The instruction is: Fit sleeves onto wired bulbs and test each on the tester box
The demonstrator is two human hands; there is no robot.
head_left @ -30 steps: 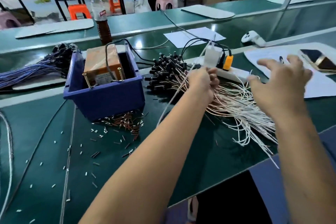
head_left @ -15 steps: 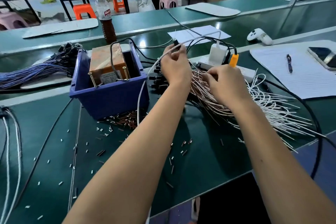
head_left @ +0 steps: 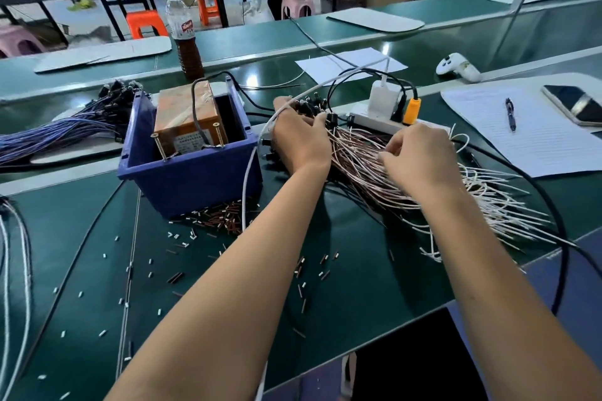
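A pile of wired bulbs [head_left: 368, 169] lies on the green table, black bulb heads [head_left: 312, 104] at the far end and pink and white leads fanning toward me. My left hand [head_left: 298, 138] lies on the head end, fingers curled round some bulb heads, with a white cable [head_left: 249, 169] draped over it. My right hand [head_left: 422, 161] pinches leads in the middle of the pile. The orange tester box [head_left: 187, 119] stands in a blue bin [head_left: 192, 181] to the left. Loose brown and white sleeves [head_left: 218, 220] are scattered in front of the bin.
A power strip [head_left: 368, 117] with a white charger [head_left: 384, 96] and yellow plug [head_left: 411, 110] sits behind the pile. Paper [head_left: 547, 146], a pen [head_left: 509, 114] and a phone [head_left: 575, 104] lie right. A purple-wired bundle [head_left: 49, 135] lies left, a bottle [head_left: 186, 42] behind. A black cable [head_left: 558, 221] loops at the right edge.
My left hand came down from a raised position onto the bulb heads. My right hand slid a little right along the leads.
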